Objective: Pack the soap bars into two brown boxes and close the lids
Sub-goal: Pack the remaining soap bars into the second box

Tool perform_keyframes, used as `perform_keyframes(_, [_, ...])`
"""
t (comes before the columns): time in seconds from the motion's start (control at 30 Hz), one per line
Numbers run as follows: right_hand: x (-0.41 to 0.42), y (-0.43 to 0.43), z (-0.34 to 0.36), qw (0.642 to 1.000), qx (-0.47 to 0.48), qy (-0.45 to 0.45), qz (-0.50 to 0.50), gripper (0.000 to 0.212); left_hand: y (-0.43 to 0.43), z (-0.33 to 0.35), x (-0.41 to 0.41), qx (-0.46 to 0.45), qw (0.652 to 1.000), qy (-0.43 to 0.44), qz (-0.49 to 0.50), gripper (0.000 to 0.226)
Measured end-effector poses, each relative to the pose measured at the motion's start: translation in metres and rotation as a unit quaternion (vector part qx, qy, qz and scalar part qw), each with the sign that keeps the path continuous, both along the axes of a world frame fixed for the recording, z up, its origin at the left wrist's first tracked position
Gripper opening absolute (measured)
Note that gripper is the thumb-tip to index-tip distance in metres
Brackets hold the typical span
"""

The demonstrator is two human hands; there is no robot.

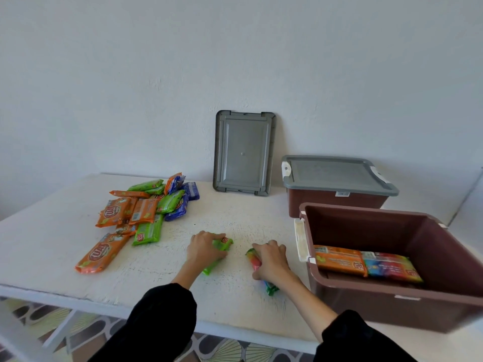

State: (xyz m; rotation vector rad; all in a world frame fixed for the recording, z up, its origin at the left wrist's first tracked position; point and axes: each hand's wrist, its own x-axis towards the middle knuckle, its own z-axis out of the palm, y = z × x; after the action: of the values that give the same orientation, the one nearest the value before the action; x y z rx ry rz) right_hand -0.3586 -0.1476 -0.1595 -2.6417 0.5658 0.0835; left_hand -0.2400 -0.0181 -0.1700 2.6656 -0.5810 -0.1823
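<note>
Centre of frame, lower half: the left hand (206, 248) gripped a green soap bar (224, 243), fingers curled over its wrapper; the right hand (270, 259), just to its right, gripped a multicoloured soap bar (254, 258) in the same way; both bars appeared to lie on the white table (52, 252), though the hands hid the contact. Left of centre: a loose pile of soap bars (141, 210) in orange, green and blue wrappers. Lower right: an open brown box (366, 226) stood at the table's near edge; an orange bar (339, 259) and a rainbow-wrapped bar (392, 266) lay side by side inside it. Behind it, right of centre: a second brown box (332, 205) carried a fitted grey lid (337, 173). Upper centre: a spare grey lid (244, 152) leaned upright against the wall.
</note>
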Motion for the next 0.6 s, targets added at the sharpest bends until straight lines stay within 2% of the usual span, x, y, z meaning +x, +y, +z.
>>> perform_keyframes(0.17, [-0.006, 0.011, 0.044, 0.992, 0.025, -0.121, 0.025, 0.078, 0.009, 0.05, 0.003, -0.036, 0.998, 0.003, -0.048, 0.054])
perform_keyframes(0.3, [-0.011, 0.004, 0.103, 0.981, 0.008, -0.181, 0.065, 0.067, 0.006, 0.105, -0.006, -0.045, 0.994, -0.038, -0.088, 0.053])
perform_keyframes(0.6, [-0.076, -0.105, 0.178, 0.989, -0.029, -0.14, 0.04, 0.076, -0.067, 0.168, -0.067, -0.065, 0.966, -0.059, -0.244, 0.054])
